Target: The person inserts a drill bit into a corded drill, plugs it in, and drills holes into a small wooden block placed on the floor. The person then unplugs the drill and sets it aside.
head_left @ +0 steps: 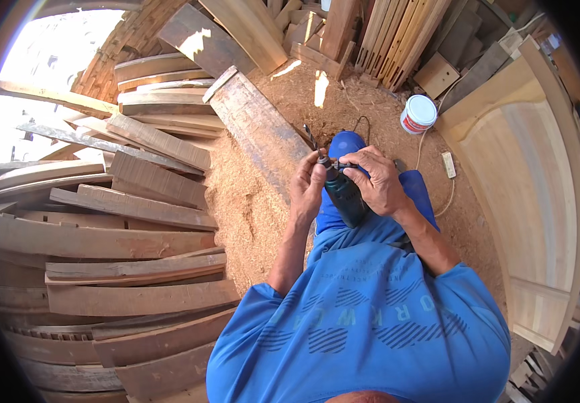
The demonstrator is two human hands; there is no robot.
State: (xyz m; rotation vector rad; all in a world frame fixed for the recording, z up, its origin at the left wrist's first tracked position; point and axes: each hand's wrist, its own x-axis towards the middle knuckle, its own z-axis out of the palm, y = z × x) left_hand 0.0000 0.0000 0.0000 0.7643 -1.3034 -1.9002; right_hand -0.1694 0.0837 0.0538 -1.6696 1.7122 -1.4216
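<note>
A dark green power drill (347, 201) rests on my blue-clothed lap, its nose tipped away from me. A dark twisted drill bit (309, 133) sticks out of its chuck. My left hand (307, 187) is closed about the chuck, thumb and fingertips pressed on it. From the right side, my right hand (378, 180) pinches a small dark chuck key (345, 165) against the chuck. Much of the key is covered by the fingers.
Stacked boards (142, 235) fill the left side. A worn plank (256, 127) slopes up to my knees over sawdust (243, 208). A white tub (419, 113), a power strip (448, 164) with its cord, and a large panelled wooden door (525, 154) stand to the right.
</note>
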